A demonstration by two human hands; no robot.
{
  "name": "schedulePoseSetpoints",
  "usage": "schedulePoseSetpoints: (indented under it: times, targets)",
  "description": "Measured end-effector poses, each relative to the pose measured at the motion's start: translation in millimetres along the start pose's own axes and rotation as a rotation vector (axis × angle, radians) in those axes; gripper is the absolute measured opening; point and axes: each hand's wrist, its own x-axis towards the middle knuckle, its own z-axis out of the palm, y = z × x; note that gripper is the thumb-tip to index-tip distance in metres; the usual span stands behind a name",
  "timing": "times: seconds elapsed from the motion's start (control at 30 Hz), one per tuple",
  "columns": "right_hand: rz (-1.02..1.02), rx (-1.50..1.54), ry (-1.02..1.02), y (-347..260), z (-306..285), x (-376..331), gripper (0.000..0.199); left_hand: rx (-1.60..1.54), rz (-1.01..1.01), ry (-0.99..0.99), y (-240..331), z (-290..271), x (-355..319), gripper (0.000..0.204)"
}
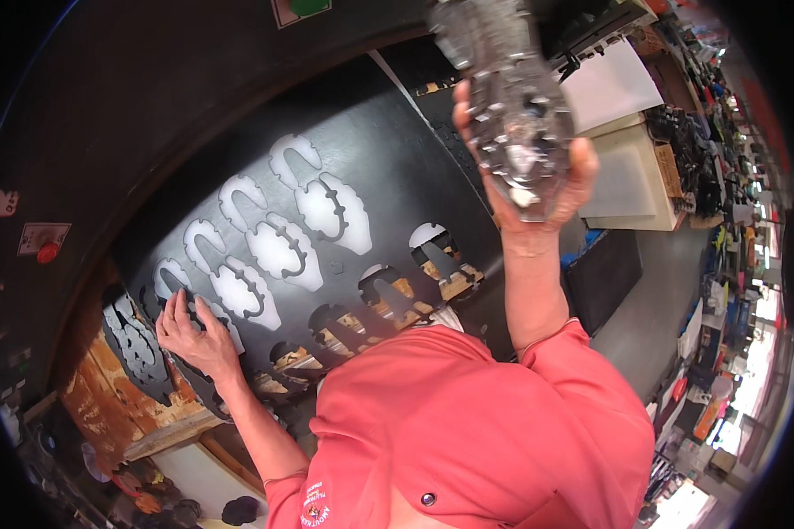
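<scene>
My right hand (538, 176) is raised at the upper right, fingers and thumb wrapped round a metal cutting die (522, 115). The die is shaped like a shoe part and blurred by motion. A large black sheet (370, 132) lies below, with rows of notched cut-outs. The far row looks whitish; through the near row, wood and scraps show. Over at the sheet's left end, my left hand (198, 339) rests with its fingers spread, fingertips by a whitish cut-out (169, 275). Beside it lies a pile of black cut pieces (137, 353).
A dark machine beam (194, 97) arches over the sheet, bearing a red button (48, 254) and a green one (309, 7). Worn wood (106, 401) shows at the left. White sheets (613, 88) lie on a stand at the right, near crowded shelves (706, 176).
</scene>
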Motion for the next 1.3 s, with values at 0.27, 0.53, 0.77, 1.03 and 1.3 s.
schedulePoseSetpoints:
  times: [0.27,0.53,0.77,1.03,1.3]
  targets:
    - [0.182,0.836,0.656,73,-48,6,0.066,-0.037,-0.047,-0.016,-6,1,-1,0.022]
    - [0.205,-0.766,0.376,46,-55,-1,0.055,-0.126,-0.123,-0.03,-4,-1,-2,0.018]
    - [-0.208,-1.678,-0.069,97,-61,-6,0.067,-0.164,-0.113,-0.02,-7,0,-3,0.016]
    - [-0.367,-1.855,-0.334,106,-68,0,0.068,-0.151,-0.087,-0.013,-10,1,-4,0.016]
    - [-0.36,-1.782,-0.278,97,-78,-17,0.069,-0.382,-0.262,0.014,13,-31,-17,0.013]
